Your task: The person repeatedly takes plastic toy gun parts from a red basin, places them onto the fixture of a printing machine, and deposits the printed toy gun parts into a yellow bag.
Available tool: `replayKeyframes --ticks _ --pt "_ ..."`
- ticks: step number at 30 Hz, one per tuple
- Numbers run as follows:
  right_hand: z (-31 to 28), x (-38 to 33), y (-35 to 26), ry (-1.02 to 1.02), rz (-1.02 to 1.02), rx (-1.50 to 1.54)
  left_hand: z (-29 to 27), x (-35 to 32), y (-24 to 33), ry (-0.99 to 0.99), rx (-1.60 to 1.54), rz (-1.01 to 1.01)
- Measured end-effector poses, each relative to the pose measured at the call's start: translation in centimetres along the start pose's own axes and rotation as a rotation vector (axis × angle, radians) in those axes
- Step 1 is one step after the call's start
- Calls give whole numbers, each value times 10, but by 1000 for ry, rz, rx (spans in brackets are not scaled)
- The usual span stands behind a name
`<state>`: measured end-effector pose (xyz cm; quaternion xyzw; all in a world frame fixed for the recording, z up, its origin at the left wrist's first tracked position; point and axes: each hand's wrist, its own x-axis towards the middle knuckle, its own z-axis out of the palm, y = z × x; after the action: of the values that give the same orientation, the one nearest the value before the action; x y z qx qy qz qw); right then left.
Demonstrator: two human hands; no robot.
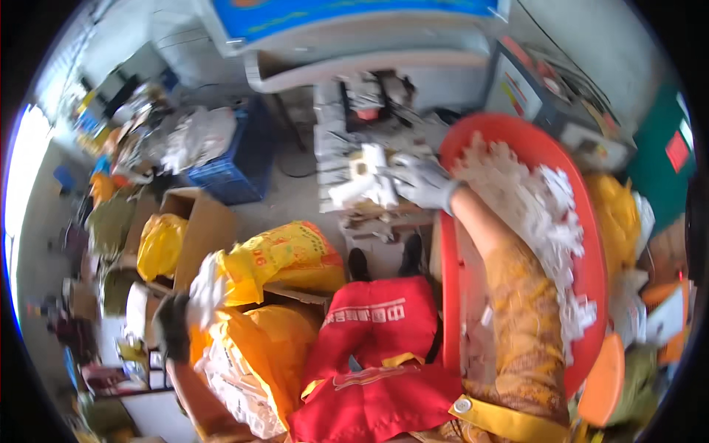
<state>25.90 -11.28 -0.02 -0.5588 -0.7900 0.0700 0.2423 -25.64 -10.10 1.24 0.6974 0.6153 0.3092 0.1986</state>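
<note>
My right hand (422, 181), in a pale grey glove, reaches to a low work stand (332, 151). Its fingers close at the edge of a small pile of white pieces (363, 188), whose kind I cannot make out. My left hand (173, 328), in a dark glove, is out at the left beside an orange bag (277, 340). A blurred white bunch (208, 289) lies against this hand, and motion smears the fingers. A yellow printed bag (284, 258) stands just beyond. On my right, a long red tub (449, 295) holds a heap of white strip-like pieces (528, 199).
A red apron (377, 317) covers my lap. A cardboard box (199, 244) with a yellow bag and a blue crate (233, 166) stand at the left. A metal trough-like ledge (369, 66) spans the far side. Bags and an orange seat (602, 376) crowd the right.
</note>
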Motion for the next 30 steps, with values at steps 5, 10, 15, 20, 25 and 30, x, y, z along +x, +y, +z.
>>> replayKeyframes --ticks 5,10,15,20,25,30 --pt "64 -25 -18 493 113 383 -65 -73 -97 2 366 11" --pt "96 -96 -48 719 64 -26 -29 -41 -93 11 302 100" --pt "90 -192 6 512 389 -86 24 -14 2 -166 382 176" --pt "64 -276 44 287 476 -90 83 -8 44 -309 338 363" --pt "88 -264 48 -61 492 40 148 -28 104 -423 218 670" --pt "53 -262 36 -794 577 -432 174 -49 149 -569 139 885"
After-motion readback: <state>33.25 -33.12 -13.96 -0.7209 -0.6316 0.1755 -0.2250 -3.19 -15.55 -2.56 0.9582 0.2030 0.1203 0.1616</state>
